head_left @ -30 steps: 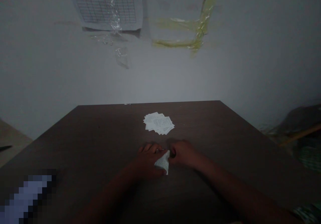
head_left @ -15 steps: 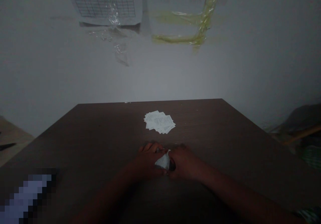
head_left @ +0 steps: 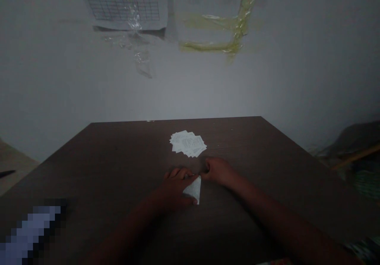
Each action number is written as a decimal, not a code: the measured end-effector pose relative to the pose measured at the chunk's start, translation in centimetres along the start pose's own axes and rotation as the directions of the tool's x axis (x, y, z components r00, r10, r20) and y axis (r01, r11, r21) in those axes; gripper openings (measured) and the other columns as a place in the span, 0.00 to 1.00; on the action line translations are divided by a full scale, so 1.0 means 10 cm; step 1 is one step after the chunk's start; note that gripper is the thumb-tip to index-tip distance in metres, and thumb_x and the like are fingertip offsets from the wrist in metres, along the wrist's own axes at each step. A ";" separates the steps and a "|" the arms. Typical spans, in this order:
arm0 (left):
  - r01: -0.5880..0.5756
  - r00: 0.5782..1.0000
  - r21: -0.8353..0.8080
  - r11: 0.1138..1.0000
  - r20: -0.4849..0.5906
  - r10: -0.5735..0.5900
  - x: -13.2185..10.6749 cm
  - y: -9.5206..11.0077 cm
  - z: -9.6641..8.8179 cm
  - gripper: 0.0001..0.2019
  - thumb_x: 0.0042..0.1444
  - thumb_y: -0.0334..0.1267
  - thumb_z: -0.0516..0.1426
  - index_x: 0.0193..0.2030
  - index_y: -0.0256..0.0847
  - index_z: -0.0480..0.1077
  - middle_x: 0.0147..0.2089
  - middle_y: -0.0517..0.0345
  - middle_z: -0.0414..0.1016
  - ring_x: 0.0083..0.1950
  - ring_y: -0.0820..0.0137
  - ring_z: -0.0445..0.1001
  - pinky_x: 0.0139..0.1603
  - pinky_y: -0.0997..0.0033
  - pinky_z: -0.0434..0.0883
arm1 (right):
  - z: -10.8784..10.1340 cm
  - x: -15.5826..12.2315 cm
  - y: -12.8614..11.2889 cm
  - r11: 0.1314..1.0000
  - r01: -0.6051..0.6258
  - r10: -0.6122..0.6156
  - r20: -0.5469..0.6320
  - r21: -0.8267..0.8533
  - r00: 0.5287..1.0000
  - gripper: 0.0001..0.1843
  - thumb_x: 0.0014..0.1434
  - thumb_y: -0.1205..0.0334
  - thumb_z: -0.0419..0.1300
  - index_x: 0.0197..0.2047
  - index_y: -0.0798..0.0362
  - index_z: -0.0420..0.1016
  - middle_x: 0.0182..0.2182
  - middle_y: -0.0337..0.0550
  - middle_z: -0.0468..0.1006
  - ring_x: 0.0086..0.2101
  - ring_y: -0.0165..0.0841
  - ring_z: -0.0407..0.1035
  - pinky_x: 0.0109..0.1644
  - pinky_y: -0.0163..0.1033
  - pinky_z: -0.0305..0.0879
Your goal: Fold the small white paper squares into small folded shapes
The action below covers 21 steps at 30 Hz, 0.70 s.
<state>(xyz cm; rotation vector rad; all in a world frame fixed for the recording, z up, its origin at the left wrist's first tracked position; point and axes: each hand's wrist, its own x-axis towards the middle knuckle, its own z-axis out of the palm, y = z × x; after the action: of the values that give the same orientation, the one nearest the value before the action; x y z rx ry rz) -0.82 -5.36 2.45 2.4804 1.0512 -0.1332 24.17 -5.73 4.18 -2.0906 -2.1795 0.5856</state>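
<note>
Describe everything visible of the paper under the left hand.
The pale paper shows dark parallel lines. It lies on the dark tabletop, partly covered by the left hand, which leaves a wedge visible. Its right edge shows; the right hand is at its upper corner, contact unclear. Any fold is indiscernible.

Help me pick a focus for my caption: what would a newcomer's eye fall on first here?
Probably the spread of overlapping white papers, bright against the dark table toward its far edge. Next, the lined slip nearer the viewer, beneath the fingers of the left hand, with the right hand at its far right corner. Above, yellow tape stands out on the wall.
</note>
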 end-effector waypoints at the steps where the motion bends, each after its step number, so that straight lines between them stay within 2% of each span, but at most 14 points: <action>1: -0.005 1.000 -0.005 1.000 -0.009 0.005 0.00 -0.01 0.00 0.46 0.72 0.51 0.76 0.94 0.54 0.73 0.89 0.38 0.77 0.89 0.31 0.71 0.90 0.23 0.70 | 0.00 0.00 0.00 1.000 -0.002 0.002 0.002 0.000 1.000 0.10 0.72 0.55 0.81 0.47 0.51 0.89 0.42 0.45 0.88 0.40 0.39 0.77 0.41 0.42 0.57; 7: -0.005 1.000 -0.017 1.000 -0.022 0.005 -0.01 0.01 -0.02 0.45 0.70 0.54 0.76 0.92 0.58 0.75 0.87 0.41 0.78 0.89 0.33 0.72 0.89 0.27 0.71 | 0.04 -0.18 -0.03 0.997 0.078 -0.079 0.047 0.026 0.996 0.09 0.70 0.57 0.81 0.44 0.49 0.89 0.41 0.42 0.89 0.38 0.38 0.76 0.41 0.41 0.57; 11: 0.016 1.000 0.009 1.000 0.001 -0.016 0.00 0.03 -0.02 0.46 0.71 0.52 0.76 0.93 0.54 0.74 0.88 0.39 0.78 0.90 0.35 0.71 0.91 0.30 0.69 | 0.06 -0.32 -0.02 0.988 0.137 -0.143 0.095 0.066 0.985 0.08 0.66 0.59 0.82 0.43 0.49 0.89 0.40 0.40 0.88 0.37 0.36 0.75 0.41 0.41 0.58; 14: 0.003 1.000 -0.004 1.000 -0.023 -0.004 -0.01 0.02 0.00 0.45 0.70 0.51 0.76 0.92 0.55 0.75 0.86 0.40 0.79 0.88 0.34 0.72 0.89 0.28 0.70 | 0.07 -0.36 -0.01 0.975 0.176 -0.195 0.149 0.133 0.969 0.08 0.66 0.59 0.81 0.40 0.49 0.88 0.37 0.38 0.87 0.36 0.35 0.74 0.40 0.40 0.57; 16: -0.001 0.999 -0.011 1.000 -0.036 0.001 -0.01 0.01 0.01 0.45 0.69 0.51 0.77 0.91 0.56 0.76 0.85 0.41 0.80 0.86 0.33 0.73 0.87 0.28 0.72 | 0.09 -0.34 -0.02 0.974 0.170 -0.191 0.142 0.147 0.971 0.08 0.68 0.59 0.81 0.40 0.49 0.88 0.37 0.38 0.87 0.35 0.35 0.74 0.40 0.39 0.58; 21: -0.002 0.999 -0.012 1.000 -0.044 0.002 -0.01 0.00 0.02 0.43 0.69 0.52 0.76 0.90 0.58 0.77 0.85 0.42 0.80 0.87 0.33 0.73 0.87 0.28 0.73 | 0.14 -0.20 -0.04 0.994 0.077 -0.081 0.050 0.082 0.995 0.07 0.70 0.61 0.81 0.44 0.50 0.89 0.41 0.41 0.89 0.39 0.37 0.76 0.42 0.41 0.57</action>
<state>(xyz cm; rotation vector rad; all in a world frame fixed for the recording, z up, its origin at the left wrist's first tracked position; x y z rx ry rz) -0.83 -5.50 2.34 2.4834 1.0641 -0.0717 23.55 -7.98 3.40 -1.9610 -2.2159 0.7171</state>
